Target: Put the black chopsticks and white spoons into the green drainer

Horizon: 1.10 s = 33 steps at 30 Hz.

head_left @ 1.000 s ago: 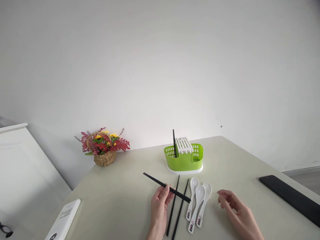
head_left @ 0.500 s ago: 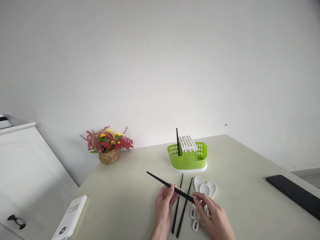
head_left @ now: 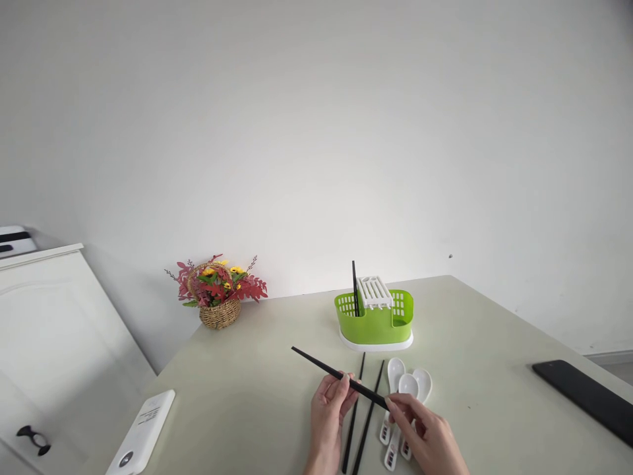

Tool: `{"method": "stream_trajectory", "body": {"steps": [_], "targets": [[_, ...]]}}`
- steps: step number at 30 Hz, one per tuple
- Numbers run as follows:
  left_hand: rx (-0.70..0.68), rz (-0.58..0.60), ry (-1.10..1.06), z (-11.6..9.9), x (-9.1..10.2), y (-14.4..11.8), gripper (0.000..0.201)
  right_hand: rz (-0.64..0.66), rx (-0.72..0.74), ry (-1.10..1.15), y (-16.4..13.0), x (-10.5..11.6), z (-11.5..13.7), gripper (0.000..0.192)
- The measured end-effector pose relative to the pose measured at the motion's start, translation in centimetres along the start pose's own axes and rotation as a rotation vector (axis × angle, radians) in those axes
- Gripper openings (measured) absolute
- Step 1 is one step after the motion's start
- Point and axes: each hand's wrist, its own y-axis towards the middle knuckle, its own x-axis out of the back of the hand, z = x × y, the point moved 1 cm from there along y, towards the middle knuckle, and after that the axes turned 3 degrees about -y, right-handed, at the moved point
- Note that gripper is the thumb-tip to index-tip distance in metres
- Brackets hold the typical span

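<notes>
A black chopstick (head_left: 316,362) slants across in front of me above the table; whether a second one lies tight against it I cannot tell. My left hand (head_left: 332,409) pinches it near the middle between thumb and fingers. At its thick end, my right hand (head_left: 426,425) has thumb and fingertips closed on it. Beneath the hands, two more black chopsticks lie on the table, a left one (head_left: 350,432) and a right one (head_left: 366,427). Beside them three white spoons (head_left: 408,384) overlap, their handles partly hidden by my right hand.
Behind the spoons stands a green utensil basket (head_left: 374,332) with a white slotted top and black chopsticks (head_left: 355,288) upright in its left compartment. A flower basket (head_left: 220,313) is at back left. A white device (head_left: 143,432) and a black phone-like slab (head_left: 583,396) lie at the sides.
The whole view has shifted slightly, so everything sits a little lower and to the right. Both hands keep their hold on the chopstick, nearly unchanged.
</notes>
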Motion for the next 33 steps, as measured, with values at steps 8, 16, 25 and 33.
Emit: {"method": "stream_trajectory", "body": {"steps": [8, 16, 25, 33], "targets": [[-0.009, -0.001, 0.011, -0.1, -0.45, -0.38, 0.039, 0.055, -0.062, 0.145, 0.24, -0.31, -0.96, 0.051], [0.002, 0.015, 0.013, 0.22, -0.17, -0.17, 0.04, 0.046, -0.046, 0.203, 0.26, 0.02, -0.41, 0.052], [0.004, 0.009, 0.026, 0.8, 0.22, 0.12, 0.037, -0.075, -0.079, 0.293, -0.12, -0.58, -0.15, 0.049], [0.013, -0.109, -0.001, 0.22, -0.1, 0.07, 0.039, -0.069, -0.102, 0.321, -0.22, -0.82, -0.24, 0.049]]}}
